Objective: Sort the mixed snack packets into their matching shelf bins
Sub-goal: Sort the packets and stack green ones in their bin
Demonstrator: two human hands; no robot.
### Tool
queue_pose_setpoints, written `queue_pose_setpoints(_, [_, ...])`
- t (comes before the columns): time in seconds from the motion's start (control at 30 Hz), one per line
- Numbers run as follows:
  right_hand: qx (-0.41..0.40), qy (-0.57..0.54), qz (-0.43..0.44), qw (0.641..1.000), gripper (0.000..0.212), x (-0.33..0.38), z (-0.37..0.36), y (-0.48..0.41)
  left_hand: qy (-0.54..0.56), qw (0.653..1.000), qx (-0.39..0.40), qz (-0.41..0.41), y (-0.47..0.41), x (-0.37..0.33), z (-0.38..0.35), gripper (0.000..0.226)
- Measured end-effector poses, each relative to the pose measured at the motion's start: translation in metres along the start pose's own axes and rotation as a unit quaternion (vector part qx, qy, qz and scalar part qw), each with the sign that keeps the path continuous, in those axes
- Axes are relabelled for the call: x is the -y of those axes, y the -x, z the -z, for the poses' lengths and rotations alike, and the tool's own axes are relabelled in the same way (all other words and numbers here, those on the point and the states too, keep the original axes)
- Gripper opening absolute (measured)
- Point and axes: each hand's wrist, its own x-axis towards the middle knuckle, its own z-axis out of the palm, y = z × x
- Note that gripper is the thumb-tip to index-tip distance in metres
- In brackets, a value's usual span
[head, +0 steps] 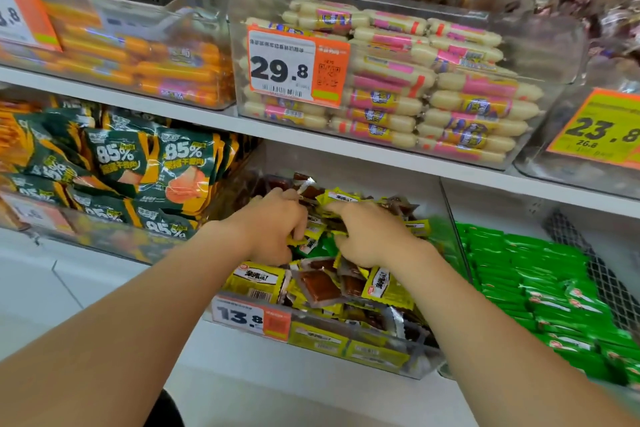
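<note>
Both my hands are down in a clear bin (363, 352) on the lower shelf, heaped with small yellow snack packets (258, 282) and brown see-through ones (320, 288). My left hand (273, 225) has its fingers curled into the pile around a yellow packet. My right hand (370, 236) lies close beside it, index finger stretched toward the left hand, other fingers curled into the packets. A green packet (322, 246) shows between the two hands. What each palm covers is hidden.
To the right stands a bin of green packets (540, 281). To the left is a bin of dark green 85% pouches (145, 177). On the shelf above sit a clear box of white-and-pink sausages (450, 94) and one of orange sausages (145, 59).
</note>
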Motion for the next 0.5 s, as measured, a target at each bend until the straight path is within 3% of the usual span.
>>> queue_pose_setpoints(0.1, [-0.033, -0.032, 0.001, 0.999, 0.058, -0.006, 0.007, 0.004, -0.047, 0.999, -0.021, -0.014, 0.001, -0.006, 0.000, 0.039])
queue_pose_setpoints(0.2, [-0.067, -0.022, -0.023, 0.997, 0.062, -0.013, 0.010, 0.010, -0.095, 0.994, -0.037, -0.046, -0.001, -0.015, -0.003, 0.062])
queue_pose_setpoints(0.37, [-0.107, -0.028, -0.061, 0.992, 0.056, -0.024, 0.015, 0.021, -0.072, 0.995, -0.003, -0.069, -0.008, -0.013, -0.006, 0.093])
queue_pose_setpoints(0.5, [-0.136, -0.032, -0.070, 0.988, 0.037, -0.024, 0.019, 0.028, -0.084, 0.990, 0.047, -0.103, -0.012, -0.015, -0.007, 0.098])
